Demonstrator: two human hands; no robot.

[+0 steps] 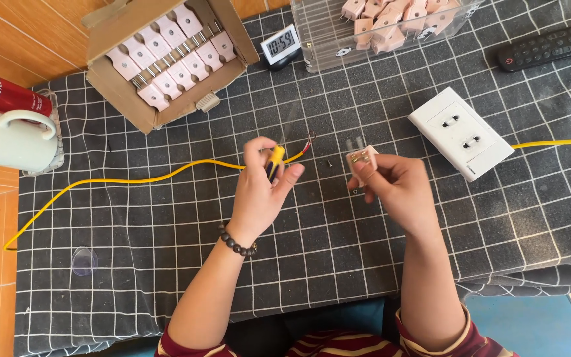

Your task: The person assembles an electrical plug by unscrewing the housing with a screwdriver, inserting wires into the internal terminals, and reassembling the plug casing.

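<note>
My left hand grips a small screwdriver with a yellow and black handle, its thin shaft pointing up and away. A yellow cable runs under that hand from the left, its stripped end lying just right of the screwdriver. My right hand holds a pale pink two-pin plug, prongs pointing up. A tiny dark screw lies on the cloth between my hands.
A cardboard box of pink plugs sits at back left, a clear tub of plugs at back centre, a small digital clock between them. A white wall socket with yellow cable, a remote, a mug and a can stand around.
</note>
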